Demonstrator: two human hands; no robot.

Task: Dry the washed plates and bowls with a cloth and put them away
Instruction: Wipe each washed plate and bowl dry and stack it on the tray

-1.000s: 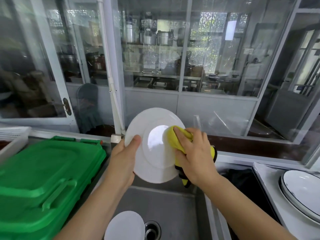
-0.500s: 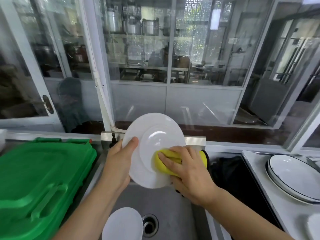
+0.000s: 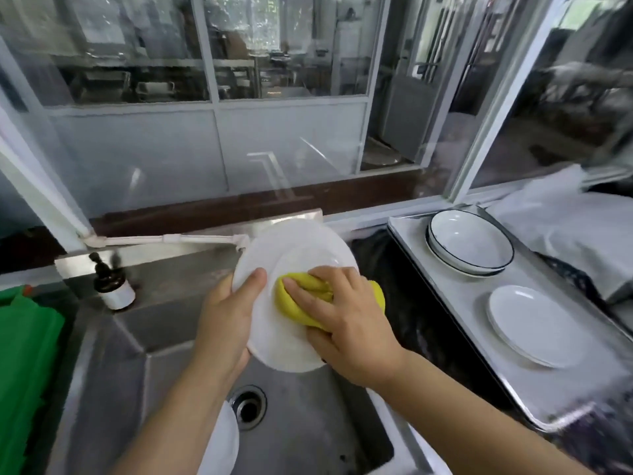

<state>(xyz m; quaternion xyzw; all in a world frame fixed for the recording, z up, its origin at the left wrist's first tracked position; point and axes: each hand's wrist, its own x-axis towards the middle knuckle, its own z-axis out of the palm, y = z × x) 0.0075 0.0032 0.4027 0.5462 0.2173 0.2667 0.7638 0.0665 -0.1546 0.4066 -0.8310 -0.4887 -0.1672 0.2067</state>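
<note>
Plate (image 3: 274, 323), white and glazed, is held tilted above the sink (image 3: 308, 423). Head view: the left hand (image 3: 224, 323) clamps its left rim, thumb on the face and fingers behind; the right hand (image 3: 346, 320) presses a bunched yellow cloth (image 3: 298, 296) against the centre, fingers curled over it. Judged stiff, light, breakable and probably slick while damp (a rim grip with thumb opposed suits it best). Finished plates (image 3: 534, 323) and bowls (image 3: 469, 248) sit on the tray (image 3: 479, 382) to the right; another plate (image 3: 222, 443) waits in the sink.
</note>
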